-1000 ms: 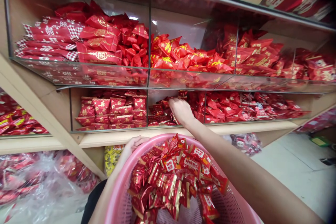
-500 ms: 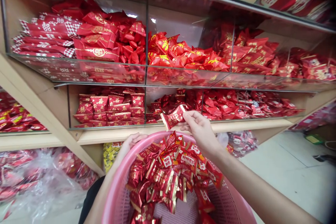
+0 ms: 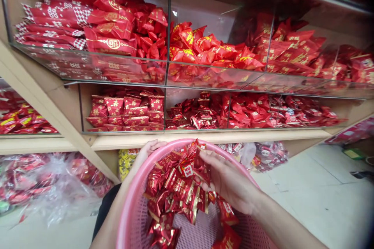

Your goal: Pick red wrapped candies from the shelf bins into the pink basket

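Moved since last frame: right hand [image 3: 226, 181], from in front of lower shelf [image 3: 213, 139] back over pink basket [image 3: 126, 210].
Right fingers: bent, nearly closed, one red packet [image 3: 202, 168] between fingertips and thumb.
Held packet: inside far rim, right of centre, just above or touching heap; contact unclear.
Left hand [image 3: 148, 152]: fingers curved at rim, far-left part, touching it; how firmly closed, cannot tell.
Basket contents: shiny red-gold packet heap [image 3: 179, 192], mostly far and left side; loose red packets [image 3: 227, 212] toward right side; perforated bottom showing near centre.
Lower shelf bins: square gold-print packets [image 3: 113, 106] left, dark red packets [image 3: 201, 116] next, brighter red packets [image 3: 251, 109] farther right.
Upper shelf [image 3: 96, 59]: red packets behind clear front panel.
Below shelf: yellow packets [image 3: 127, 163] left of basket, bagged red packets [image 3: 271, 156] right.
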{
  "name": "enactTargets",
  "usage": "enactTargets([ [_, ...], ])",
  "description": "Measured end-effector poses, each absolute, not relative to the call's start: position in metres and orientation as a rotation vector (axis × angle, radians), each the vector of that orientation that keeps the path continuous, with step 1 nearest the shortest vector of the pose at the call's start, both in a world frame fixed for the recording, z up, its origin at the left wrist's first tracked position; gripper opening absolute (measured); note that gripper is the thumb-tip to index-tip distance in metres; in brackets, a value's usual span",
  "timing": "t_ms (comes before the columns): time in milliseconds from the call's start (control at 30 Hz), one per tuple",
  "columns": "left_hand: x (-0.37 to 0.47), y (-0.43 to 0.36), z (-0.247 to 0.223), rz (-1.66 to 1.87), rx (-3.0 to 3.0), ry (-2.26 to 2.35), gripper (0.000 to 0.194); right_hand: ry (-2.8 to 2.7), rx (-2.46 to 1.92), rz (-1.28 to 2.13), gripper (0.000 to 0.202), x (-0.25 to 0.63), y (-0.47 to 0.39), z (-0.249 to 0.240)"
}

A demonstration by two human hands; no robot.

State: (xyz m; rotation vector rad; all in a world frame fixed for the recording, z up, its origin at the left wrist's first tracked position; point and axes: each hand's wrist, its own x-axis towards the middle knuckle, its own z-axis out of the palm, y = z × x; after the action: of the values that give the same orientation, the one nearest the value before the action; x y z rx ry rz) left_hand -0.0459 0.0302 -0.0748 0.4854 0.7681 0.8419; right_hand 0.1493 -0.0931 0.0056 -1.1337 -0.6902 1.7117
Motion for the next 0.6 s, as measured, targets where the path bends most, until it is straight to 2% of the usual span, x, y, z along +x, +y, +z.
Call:
enactTargets([
  [133,-0.047,0.031,-0.076,0.834,0.477,0.764,0.029,-1.035,-1.221,1.513,0.062,0.149,-0.097,-0.004],
  [233,-0.047,0.031,-0.075,0.826,0.468,0.773,0.030,-1.206,-1.279,1.388,0.070,0.152,-0.098,-0.010],
  [367,-0.047,0.031,-0.072,0.821,0.464,0.779,0.030,-1.325,-1.369,1.389,0.067,0.155,-0.098,-0.014],
  [533,-0.047,0.031,-0.072,0.820,0.475,0.785,0.030,-1.463,-1.316,1.295,0.039,0.154,-0.099,-0.019],
  [600,-0.047,0.031,-0.073,0.825,0.479,0.783,0.029,-1.486,-1.304,1.292,0.035,0.154,-0.099,-0.021],
])
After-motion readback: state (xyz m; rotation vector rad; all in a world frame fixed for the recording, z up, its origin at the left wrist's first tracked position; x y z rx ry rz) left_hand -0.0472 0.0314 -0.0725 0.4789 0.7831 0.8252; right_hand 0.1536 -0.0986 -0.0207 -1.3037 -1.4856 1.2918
